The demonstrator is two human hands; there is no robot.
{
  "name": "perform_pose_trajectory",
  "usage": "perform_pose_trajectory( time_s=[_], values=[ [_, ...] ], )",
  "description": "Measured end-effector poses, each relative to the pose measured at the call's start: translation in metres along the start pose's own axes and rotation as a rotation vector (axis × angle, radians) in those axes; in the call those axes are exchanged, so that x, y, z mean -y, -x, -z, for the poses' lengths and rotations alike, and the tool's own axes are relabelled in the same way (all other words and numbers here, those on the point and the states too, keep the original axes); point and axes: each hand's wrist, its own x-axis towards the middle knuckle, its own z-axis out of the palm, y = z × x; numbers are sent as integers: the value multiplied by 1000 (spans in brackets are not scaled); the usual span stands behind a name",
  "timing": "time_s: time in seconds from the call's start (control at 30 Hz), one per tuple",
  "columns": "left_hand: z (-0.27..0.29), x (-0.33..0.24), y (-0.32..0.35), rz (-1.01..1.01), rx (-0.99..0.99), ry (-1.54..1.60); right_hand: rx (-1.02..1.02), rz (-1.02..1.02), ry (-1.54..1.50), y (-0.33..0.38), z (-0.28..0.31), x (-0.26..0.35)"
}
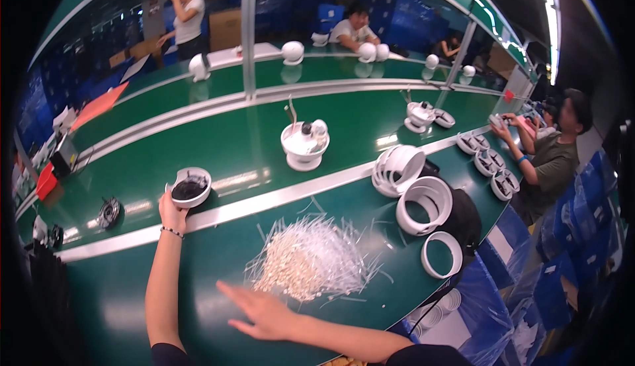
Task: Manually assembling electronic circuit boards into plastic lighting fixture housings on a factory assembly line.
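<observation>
A green table (119,306) fills the middle; post (249,35) at eleven o'clock, light (549,25) at two, blue bins (550,276) at four.

Through my remote view I'm watching a green table (218,250) carrying a loose heap of clear strips and cream-coloured bits (305,260) near its middle. Several white rings (446,200) are resting to the right of the heap, and white cups with dark parts inside (489,162) are sitting farther along that edge. Beyond a pale rail (218,218), a green strip (238,137) is supporting two footed white bowls (299,152) and a round black part (109,212).
</observation>
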Motion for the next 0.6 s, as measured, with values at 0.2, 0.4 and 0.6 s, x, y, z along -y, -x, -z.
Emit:
perform_pose_trajectory(
  time_s=[0.2, 0.4, 0.6],
  values=[
    [-25, 8, -6, -125, -177, -163, 138, 60, 26, 6, -4, 2],
    [-46, 13, 131, -654, 139, -633, 137, 97, 89, 9, 6, 6],
    [-34, -11, 219, -79, 624, -718, 121, 135, 86, 7, 16, 16]
  ],
)
